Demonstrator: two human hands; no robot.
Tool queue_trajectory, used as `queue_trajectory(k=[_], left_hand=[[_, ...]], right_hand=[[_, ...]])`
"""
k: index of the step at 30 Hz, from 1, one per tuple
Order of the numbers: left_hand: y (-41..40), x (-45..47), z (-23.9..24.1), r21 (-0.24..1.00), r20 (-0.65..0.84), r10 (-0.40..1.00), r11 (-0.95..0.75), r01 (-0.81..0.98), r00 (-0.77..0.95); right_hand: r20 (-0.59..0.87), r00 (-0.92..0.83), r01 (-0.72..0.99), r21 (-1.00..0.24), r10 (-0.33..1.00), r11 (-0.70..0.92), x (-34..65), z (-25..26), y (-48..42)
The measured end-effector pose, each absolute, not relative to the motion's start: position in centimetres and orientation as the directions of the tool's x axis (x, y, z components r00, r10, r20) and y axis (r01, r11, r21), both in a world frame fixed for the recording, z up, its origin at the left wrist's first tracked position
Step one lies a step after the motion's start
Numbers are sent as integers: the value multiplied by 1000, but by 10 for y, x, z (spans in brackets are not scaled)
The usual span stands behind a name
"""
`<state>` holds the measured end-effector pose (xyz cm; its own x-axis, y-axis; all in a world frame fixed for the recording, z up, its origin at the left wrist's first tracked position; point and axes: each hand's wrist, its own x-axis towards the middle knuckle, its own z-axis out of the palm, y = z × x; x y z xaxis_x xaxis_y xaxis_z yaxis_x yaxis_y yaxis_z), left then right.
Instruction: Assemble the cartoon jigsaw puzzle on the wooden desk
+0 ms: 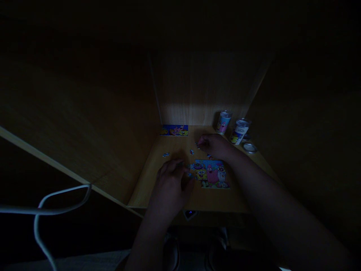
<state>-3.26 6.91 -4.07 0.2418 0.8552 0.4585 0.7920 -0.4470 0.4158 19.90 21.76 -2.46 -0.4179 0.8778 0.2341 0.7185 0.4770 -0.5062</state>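
Note:
A partly assembled cartoon jigsaw puzzle [213, 175] lies on the wooden surface, its left edge uneven. Just left of it, my left hand [170, 180] hovers low with thumb and fingers apart, near a small loose piece [190, 175]. Beyond the puzzle, my right hand [213, 145] has its fingertips pinched on a small puzzle piece [197, 145], mostly hidden by the fingers. Other loose pieces rest nearby: one [192, 151] between the hands, another [166, 154] farther left, and a third [209, 156] under my right wrist.
A finished-looking puzzle strip [175, 130] lies against the back panel. Two clear-lidded cans [223, 123] [239, 131] stand at the back right, beside round metal lids [249, 148]. Wooden walls enclose both sides. A white cable [56, 212] hangs at left. The scene is dim.

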Motion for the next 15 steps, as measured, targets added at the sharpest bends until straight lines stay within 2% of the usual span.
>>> queue_trajectory(k=[15], left_hand=[[70, -32, -39, 429, 452, 861, -439, 790, 233]], right_hand=[[247, -430, 704, -510, 868, 494, 199, -28, 219]])
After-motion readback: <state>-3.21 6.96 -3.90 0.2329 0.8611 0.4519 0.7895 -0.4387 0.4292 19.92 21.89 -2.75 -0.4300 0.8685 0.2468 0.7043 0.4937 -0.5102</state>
